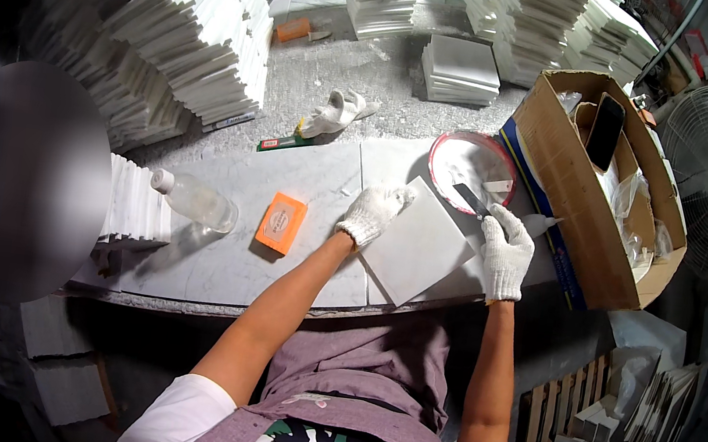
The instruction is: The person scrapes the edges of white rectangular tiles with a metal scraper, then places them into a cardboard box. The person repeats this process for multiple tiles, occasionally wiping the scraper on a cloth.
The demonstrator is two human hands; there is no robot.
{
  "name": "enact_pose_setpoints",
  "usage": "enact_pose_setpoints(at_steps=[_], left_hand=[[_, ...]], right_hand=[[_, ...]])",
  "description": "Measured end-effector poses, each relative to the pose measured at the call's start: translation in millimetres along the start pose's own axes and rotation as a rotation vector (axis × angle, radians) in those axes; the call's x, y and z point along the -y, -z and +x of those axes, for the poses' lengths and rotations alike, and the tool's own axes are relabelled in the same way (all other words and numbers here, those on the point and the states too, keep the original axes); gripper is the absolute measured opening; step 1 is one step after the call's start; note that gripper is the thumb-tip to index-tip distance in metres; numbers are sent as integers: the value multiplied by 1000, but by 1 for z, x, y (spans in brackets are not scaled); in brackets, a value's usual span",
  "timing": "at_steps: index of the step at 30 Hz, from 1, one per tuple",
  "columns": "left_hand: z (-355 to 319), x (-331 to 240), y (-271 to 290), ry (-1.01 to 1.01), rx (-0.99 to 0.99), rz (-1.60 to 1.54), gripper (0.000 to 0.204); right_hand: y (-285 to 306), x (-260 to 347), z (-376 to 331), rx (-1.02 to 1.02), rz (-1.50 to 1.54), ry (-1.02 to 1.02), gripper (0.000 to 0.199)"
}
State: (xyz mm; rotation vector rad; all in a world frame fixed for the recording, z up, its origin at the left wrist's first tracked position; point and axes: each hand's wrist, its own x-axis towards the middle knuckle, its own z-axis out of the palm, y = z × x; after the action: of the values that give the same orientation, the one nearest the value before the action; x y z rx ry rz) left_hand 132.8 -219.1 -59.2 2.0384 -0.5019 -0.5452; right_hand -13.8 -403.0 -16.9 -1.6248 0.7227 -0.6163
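1. Over the bench (207, 269), sq. tile (421, 249) is held at upper-L edge by L hand (375, 213), fingers curled.
2. Scraper (470, 199) is pinched in R hand (506, 253).
3. Tile judged prob. stiff, heavyish, brittle; best gripped by opp. edges.

Square flat tile (417, 248): uniform white. Round red-rimmed tub (476, 136) beyond the tile: white contents (464, 166). Flat spatula blade (470, 200) right of the tile: black. Rectangular orange box (281, 223) left of the tile: paler label. Marble-patterned surface (317, 177): white, grey-veined. Cardboard carton (553, 163) right of the tile: brown, blue-banded.
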Motion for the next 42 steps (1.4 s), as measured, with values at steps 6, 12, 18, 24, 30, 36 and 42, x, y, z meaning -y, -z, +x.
enact_pose_setpoints(at_steps=[6,12,18,24,30,36,42], left_hand=[[-11,-17,10,-14,14,137,32],[-31,-4,10,-4,43,67,33],[-56,9,10,36,14,-61,30],[-60,11,6,40,12,-107,28],[-61,7,7,53,27,-32,33],[-60,1,9,77,50,101,37],[-60,4,5,28,10,185,34]], right_hand=[[-14,-1,5,-147,-442,424,18],[-13,16,-4,-67,-661,506,17],[24,-15,-30,-361,-83,205,30],[42,-59,1,-530,-494,-88,36],[53,-71,45,-412,-488,-132,43],[68,-84,29,-300,-130,-124,37],[61,-25,-55,81,206,-47,28]])
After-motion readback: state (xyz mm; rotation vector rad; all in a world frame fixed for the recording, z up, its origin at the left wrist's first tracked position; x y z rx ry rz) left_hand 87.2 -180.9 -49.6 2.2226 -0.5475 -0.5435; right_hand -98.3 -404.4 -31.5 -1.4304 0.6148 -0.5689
